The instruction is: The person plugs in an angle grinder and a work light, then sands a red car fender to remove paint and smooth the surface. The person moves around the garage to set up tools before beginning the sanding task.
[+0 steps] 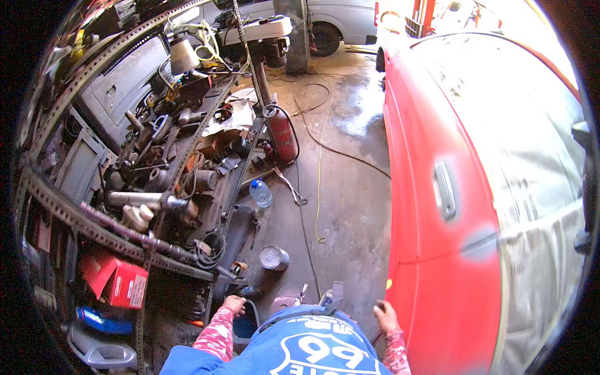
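Observation:
At the lower middle, my left hand (pixel 235 305) is closed at the rim of a dark bucket (pixel 255 315), which hangs or stands beside my left leg. Bluish contents or lining show inside it; my body hides part of the bucket. My right hand (pixel 387 316) is low beside the red car (pixel 419 262), its fingers loosely bent and apart, with nothing visible in them. The car's side has pale grey patches around the door handle (pixel 445 189), and masking sheet (pixel 531 175) covers its windows and roof.
Metal shelving (pixel 125 247) crowded with tools and parts lines the left. On the floor are a paint can (pixel 274 257), a water bottle (pixel 260 193), a red fire extinguisher (pixel 282 135) and trailing hoses (pixel 350 155). A white van (pixel 344 19) is parked beyond.

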### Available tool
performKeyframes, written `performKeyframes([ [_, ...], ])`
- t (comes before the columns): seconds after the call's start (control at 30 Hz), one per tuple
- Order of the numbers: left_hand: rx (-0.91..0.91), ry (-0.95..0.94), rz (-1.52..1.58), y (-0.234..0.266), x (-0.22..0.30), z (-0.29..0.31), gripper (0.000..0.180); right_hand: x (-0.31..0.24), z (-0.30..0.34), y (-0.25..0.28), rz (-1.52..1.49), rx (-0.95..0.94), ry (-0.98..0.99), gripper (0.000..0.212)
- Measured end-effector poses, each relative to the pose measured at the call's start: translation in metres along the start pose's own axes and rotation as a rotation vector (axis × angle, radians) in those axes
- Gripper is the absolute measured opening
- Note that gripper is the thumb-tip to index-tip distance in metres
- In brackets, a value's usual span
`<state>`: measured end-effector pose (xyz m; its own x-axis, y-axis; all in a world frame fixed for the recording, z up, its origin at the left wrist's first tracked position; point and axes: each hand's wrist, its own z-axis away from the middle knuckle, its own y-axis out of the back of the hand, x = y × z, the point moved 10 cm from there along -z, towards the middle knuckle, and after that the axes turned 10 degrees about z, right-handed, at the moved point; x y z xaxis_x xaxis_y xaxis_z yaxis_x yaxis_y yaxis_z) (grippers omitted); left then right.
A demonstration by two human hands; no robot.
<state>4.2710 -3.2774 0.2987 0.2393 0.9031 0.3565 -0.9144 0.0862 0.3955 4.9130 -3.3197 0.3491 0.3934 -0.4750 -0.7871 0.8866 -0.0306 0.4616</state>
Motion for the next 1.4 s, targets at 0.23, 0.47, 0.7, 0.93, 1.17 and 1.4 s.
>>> performKeyframes([
  [0.23,-0.150,0.030,-0.179,-0.083,0.176,-0.080,0.034,-0.229,-0.285,0.041,0.048,-0.103,0.172,0.044],
  [0.47,-0.218,-0.094,-0.265,-0.138,0.444,-0.213,0.040,-0.306,-0.468,0.087,0.367,-0.050,0.037,0.048],
  [0.7,-0.115,-0.363,-0.157,-0.136,0.808,-0.292,0.030,-0.381,-0.604,0.145,0.234,0.048,-0.002,0.044],
  [0.93,-0.104,-0.385,-0.073,-0.193,0.988,-0.379,0.033,-0.458,-0.850,0.167,0.257,0.000,0.044,0.041],
  [1.17,-0.102,0.072,0.042,-0.185,1.022,-0.407,0.040,-0.705,-1.135,0.185,0.290,-0.195,0.400,0.036],
  [1.4,-0.080,0.046,-0.436,-0.218,1.109,-0.507,0.046,-0.903,-1.367,0.135,0.043,-0.370,0.559,0.035],
])
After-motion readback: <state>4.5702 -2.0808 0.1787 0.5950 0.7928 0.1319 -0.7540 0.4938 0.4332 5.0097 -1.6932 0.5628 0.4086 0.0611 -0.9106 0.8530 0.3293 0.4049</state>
